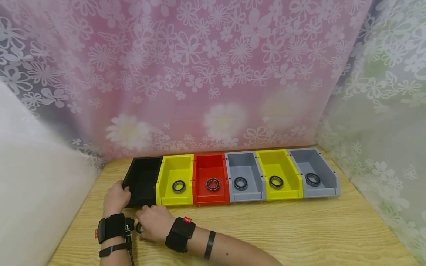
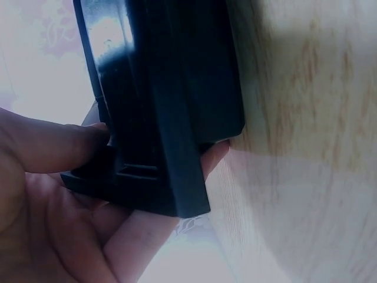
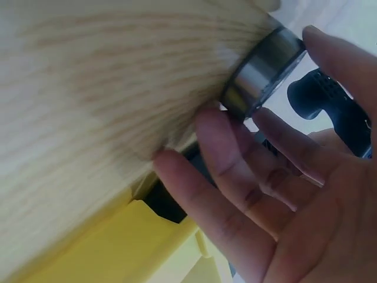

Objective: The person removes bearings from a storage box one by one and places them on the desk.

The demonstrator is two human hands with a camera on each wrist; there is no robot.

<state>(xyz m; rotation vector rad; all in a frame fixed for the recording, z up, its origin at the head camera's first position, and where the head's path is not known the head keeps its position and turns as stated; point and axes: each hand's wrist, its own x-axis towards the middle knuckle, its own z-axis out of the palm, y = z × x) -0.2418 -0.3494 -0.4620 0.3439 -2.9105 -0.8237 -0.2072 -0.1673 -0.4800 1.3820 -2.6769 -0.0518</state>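
Note:
At the left end of the row, my left hand [image 1: 115, 199] grips the side wall of a black bin [image 1: 143, 181]. In the left wrist view the thumb lies on one face of the black wall, and fingers [image 2: 141, 239] come round behind it. My right hand [image 1: 156, 222] is low over the table in front of the black bin. It pinches a ball bearing [image 3: 262, 71] between thumb and fingers, with the ring tilted on edge close to the wood. In the head view the hand covers most of that bearing [image 1: 138, 228].
Right of the black bin stand a yellow bin [image 1: 162, 192], a red bin [image 1: 211, 197], a grey bin [image 1: 244, 196], another yellow bin [image 1: 286, 193] and another grey bin [image 1: 324, 191]. Each coloured bin contains one bearing. A flowered curtain [image 1: 213, 74] hangs behind the wooden table [image 1: 299, 229].

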